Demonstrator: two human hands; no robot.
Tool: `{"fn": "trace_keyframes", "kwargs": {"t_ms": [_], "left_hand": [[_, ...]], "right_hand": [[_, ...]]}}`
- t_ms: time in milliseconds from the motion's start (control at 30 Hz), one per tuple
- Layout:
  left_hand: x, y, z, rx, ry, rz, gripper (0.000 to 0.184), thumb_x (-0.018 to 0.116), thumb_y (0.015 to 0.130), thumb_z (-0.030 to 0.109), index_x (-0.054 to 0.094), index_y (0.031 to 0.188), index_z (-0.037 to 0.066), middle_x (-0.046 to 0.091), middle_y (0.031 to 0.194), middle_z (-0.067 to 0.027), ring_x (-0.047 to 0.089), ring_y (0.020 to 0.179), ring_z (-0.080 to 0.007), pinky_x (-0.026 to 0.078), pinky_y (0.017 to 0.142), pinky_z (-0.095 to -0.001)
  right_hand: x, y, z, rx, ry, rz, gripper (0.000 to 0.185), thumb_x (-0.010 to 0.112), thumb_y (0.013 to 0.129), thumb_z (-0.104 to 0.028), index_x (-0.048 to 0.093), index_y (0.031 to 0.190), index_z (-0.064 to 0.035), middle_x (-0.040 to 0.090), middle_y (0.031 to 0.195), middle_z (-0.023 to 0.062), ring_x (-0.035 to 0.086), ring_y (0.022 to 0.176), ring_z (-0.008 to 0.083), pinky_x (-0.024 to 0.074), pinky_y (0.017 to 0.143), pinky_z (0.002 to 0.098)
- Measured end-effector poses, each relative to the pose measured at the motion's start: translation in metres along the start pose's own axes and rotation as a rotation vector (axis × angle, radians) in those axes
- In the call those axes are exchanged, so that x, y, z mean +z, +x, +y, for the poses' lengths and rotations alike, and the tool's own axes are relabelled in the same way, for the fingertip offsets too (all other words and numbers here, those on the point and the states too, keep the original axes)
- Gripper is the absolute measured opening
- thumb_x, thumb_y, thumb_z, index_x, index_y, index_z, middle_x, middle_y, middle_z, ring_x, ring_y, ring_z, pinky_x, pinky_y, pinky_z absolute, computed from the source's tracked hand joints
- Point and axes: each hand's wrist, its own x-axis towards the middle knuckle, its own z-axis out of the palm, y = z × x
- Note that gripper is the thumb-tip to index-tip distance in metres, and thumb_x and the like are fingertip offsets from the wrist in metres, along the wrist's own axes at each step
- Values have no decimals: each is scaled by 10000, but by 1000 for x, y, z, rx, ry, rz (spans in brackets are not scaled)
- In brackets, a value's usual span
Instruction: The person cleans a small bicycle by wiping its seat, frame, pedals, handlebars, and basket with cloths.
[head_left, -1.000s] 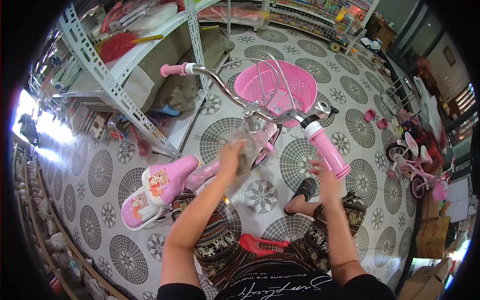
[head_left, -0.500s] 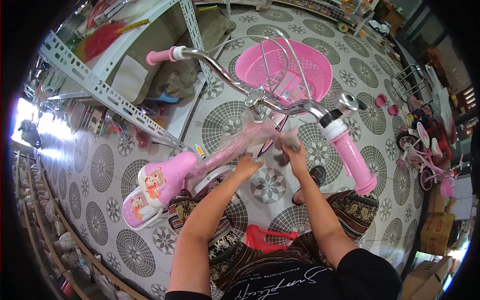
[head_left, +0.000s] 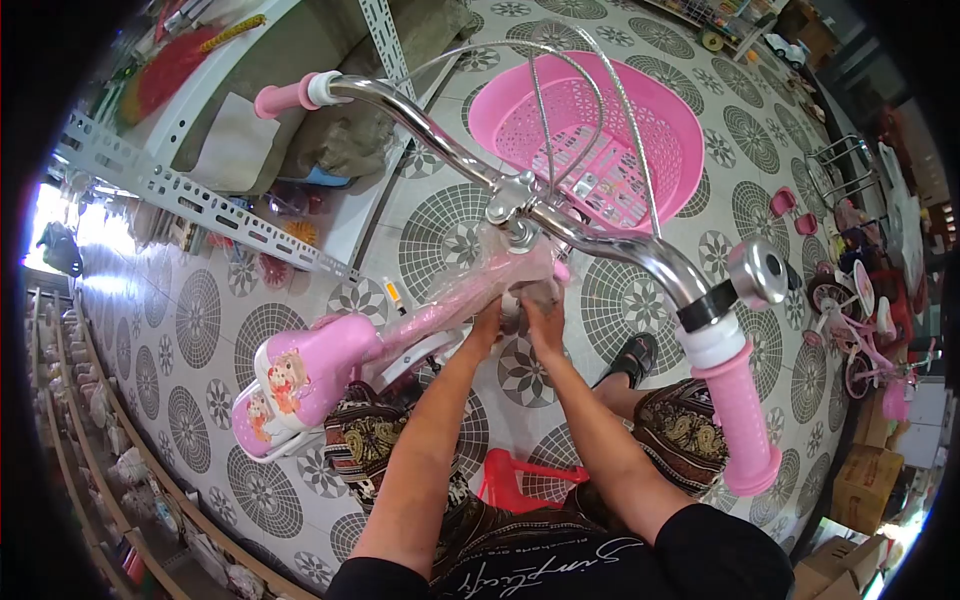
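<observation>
A pink children's bicycle stands in front of me, with a chrome handlebar (head_left: 420, 120), pink grips, and a frame tube (head_left: 465, 290) wrapped in clear plastic. Its pink saddle (head_left: 320, 350) with a cartoon print is at the left. Below the frame, my right hand (head_left: 543, 328) is closed on a greyish cloth (head_left: 540, 292) by the front wheel. Close beside it, my left hand (head_left: 487, 328) reaches in under the wrapped tube, its fingers mostly hidden. A bell (head_left: 757, 272) sits by the right-hand grip.
Beyond the handlebar is a pink basket (head_left: 640, 130). A metal shelf (head_left: 200, 205) stands at the left. A red stool (head_left: 510, 480) shows between my legs. On the right are another small pink bicycle (head_left: 850, 320) and cardboard boxes (head_left: 865, 485). Pink pedals (head_left: 793, 212) lie on the patterned floor.
The handlebar has swung, its right grip coming nearer and lower. My right hand has moved left with the cloth, closer to my left hand under the frame.
</observation>
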Motion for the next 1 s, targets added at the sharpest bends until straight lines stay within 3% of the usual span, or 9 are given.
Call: {"fn": "trace_keyframes", "kwargs": {"t_ms": [67, 100, 200, 233, 433, 533, 767, 833, 1000], "left_hand": [[6, -20, 28, -459, -248, -12, 589, 419, 963, 551, 499, 1304, 77, 478, 1341, -87, 515, 1129, -247, 394, 983, -413], [4, -12, 17, -411, -260, -6, 604, 425, 937, 589, 489, 1299, 109, 480, 1289, -76, 524, 1101, -249, 426, 937, -419], [0, 6, -18, -289, -283, 34, 631, 451, 881, 660, 471, 1288, 178, 491, 1166, -49, 542, 1049, -249, 489, 849, -426], [3, 5, -14, -259, -275, 57, 625, 465, 877, 657, 472, 1285, 184, 498, 1146, -44, 541, 1053, -246, 489, 851, -420], [-26, 20, -51, 85, -74, -30, 480, 518, 886, 557, 518, 1189, 184, 533, 1085, -7, 531, 953, -170, 451, 823, -335], [-29, -1, -36, -244, -386, -16, 438, 508, 900, 532, 499, 1222, 235, 521, 1165, 13, 543, 983, -179, 438, 854, -398], [-21, -28, -13, -319, -690, -66, 520, 441, 928, 586, 544, 1231, 177, 552, 1171, -2, 543, 1080, -193, 465, 884, -403], [-26, -31, -18, -318, -722, -62, 530, 443, 939, 569, 553, 1236, 145, 555, 1188, -30, 529, 1104, -195, 465, 890, -386], [-31, -1, -65, 14, -151, 108, 492, 483, 947, 463, 533, 1280, 104, 552, 1243, -49, 524, 1116, -183, 418, 943, -333]], "right_hand": [[1, -6, 12, -194, -196, -36, 495, 639, 776, -4, 523, 1257, -19, 622, 1083, 103, 596, 1018, 218, 472, 884, 338], [-4, -11, 17, -433, -414, -15, 484, 615, 750, 10, 543, 1226, -35, 630, 1030, 91, 601, 993, 231, 467, 892, 329], [-22, -22, 68, -324, -382, -188, 431, 625, 718, -40, 562, 1143, -12, 572, 1089, 181, 570, 1029, 358, 451, 900, 403], [-22, -37, 43, 83, -101, -246, 420, 623, 685, -20, 582, 1103, -14, 564, 1050, 190, 552, 1025, 387, 454, 874, 433], [10, -42, 8, -556, -533, -70, 529, 693, 630, -1, 600, 1148, -52, 534, 1164, 167, 497, 1052, 382, 429, 908, 443], [9, -27, -21, -752, -677, -134, 570, 701, 613, -10, 605, 1170, -86, 520, 1242, 134, 472, 1075, 378, 411, 922, 456], [30, -37, -19, -493, -1018, -299, 543, 650, 669, -33, 614, 1203, -126, 525, 1280, 92, 494, 981, 342, 413, 874, 434], [25, -44, -2, -702, -1125, -455, 405, 572, 763, -47, 628, 1163, -76, 573, 1188, 112, 512, 974, 351, 435, 857, 428], [10, -56, 26, -796, -1069, -617, 413, 554, 754, -13, 624, 1160, -46, 576, 1202, 115, 501, 945, 366, 455, 835, 433]]}}
